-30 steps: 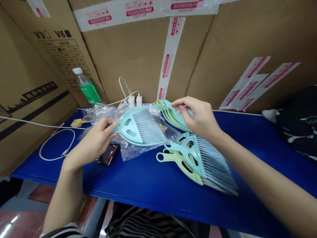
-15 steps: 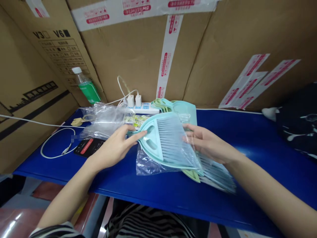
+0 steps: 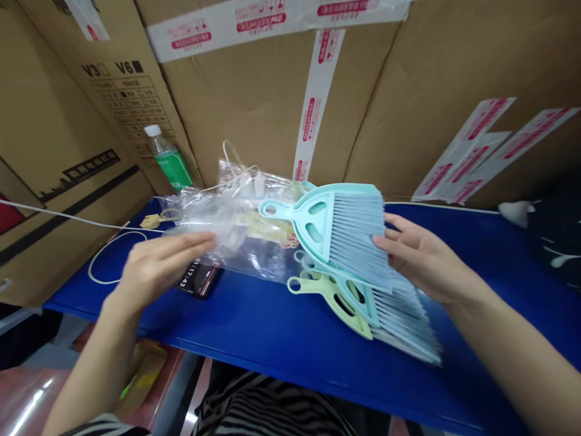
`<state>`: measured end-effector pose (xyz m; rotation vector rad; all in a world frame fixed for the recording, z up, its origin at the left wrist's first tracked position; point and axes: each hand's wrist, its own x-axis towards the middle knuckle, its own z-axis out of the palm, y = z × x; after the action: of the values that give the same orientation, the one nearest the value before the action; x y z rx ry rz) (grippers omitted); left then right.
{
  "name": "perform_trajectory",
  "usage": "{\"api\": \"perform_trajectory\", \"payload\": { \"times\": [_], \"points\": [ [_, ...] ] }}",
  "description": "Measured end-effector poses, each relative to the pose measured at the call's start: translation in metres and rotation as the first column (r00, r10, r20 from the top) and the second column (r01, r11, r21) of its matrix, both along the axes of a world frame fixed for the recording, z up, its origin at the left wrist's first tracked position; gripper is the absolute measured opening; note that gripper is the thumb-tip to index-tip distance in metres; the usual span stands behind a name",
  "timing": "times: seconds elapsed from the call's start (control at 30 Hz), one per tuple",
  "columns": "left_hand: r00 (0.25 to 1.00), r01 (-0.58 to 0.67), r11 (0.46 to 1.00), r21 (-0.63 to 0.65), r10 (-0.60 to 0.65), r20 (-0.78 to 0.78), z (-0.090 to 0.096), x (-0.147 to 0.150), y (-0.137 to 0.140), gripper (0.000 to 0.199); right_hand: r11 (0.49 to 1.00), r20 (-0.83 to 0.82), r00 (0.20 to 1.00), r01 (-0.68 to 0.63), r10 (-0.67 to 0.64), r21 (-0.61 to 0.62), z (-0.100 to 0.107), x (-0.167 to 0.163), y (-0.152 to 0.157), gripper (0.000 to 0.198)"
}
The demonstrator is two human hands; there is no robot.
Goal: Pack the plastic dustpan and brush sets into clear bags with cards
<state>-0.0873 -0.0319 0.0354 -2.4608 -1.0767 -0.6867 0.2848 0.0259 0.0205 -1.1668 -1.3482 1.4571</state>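
My right hand [image 3: 420, 257] grips a light blue hand brush [image 3: 358, 227] by its bristle end, thumb on the bristles. A light blue dustpan [image 3: 313, 254] lies directly behind that brush, its rim showing along the edge. To the left, my left hand [image 3: 163, 260] has its fingers stretched out, the tips beside a clear plastic bag [image 3: 263, 251]; whether they touch it I cannot tell. Below the held set lie other brushes on the table, a green brush [image 3: 333, 297] and a blue brush [image 3: 403, 315] among them.
On the blue table [image 3: 254, 327] are crumpled clear bags [image 3: 200, 212], a phone [image 3: 200, 278] and a white cable [image 3: 93, 260]. A green-labelled bottle [image 3: 170, 160] stands at the back left. Cardboard [image 3: 254, 97] walls the far side; a dark patterned item [image 3: 558, 224] is at right.
The clear bag has come off the brush and dustpan and now lies to their left. My left hand has let go of the handle end and moved left; my right hand still holds the set.
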Motion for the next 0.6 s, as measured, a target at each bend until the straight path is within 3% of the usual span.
{"api": "perform_trajectory", "payload": {
  "times": [0.07, 0.13, 0.23, 0.3, 0.4, 0.6],
  "points": [
    [0.979, -0.199, 0.978, -0.067, 0.201, 0.029, 0.004, -0.02, 0.0, 0.026, 1.0, 0.009, 1.0, 0.023, -0.023, 0.003, 0.001, 0.0, 0.001, 0.075],
    [0.961, -0.27, 0.951, -0.152, 0.277, 0.023, 0.006, -0.035, 0.003, 0.024, 1.0, 0.034, 0.999, 0.01, -0.011, 0.005, 0.0, -0.001, 0.001, 0.073],
    [0.964, -0.266, 0.925, -0.27, 0.246, -0.104, 0.008, -0.05, 0.01, 0.032, 1.0, 0.072, 0.997, -0.015, 0.014, 0.011, -0.003, -0.005, -0.001, 0.075],
    [0.959, -0.268, 0.925, -0.269, 0.229, -0.167, 0.009, -0.053, 0.015, 0.04, 1.0, 0.081, 0.997, -0.021, 0.021, 0.009, -0.003, -0.007, -0.001, 0.077],
    [0.943, -0.317, 0.918, -0.239, 0.278, -0.183, 0.009, -0.04, 0.024, 0.046, 1.0, 0.073, 0.997, -0.017, 0.017, -0.001, -0.003, -0.008, -0.001, 0.079],
    [0.927, -0.328, 0.856, -0.4, 0.209, -0.313, -0.013, 0.007, 0.066, 0.053, 1.0, 0.052, 0.999, 0.011, -0.01, -0.019, -0.003, -0.008, -0.003, 0.077]
  ]
}}
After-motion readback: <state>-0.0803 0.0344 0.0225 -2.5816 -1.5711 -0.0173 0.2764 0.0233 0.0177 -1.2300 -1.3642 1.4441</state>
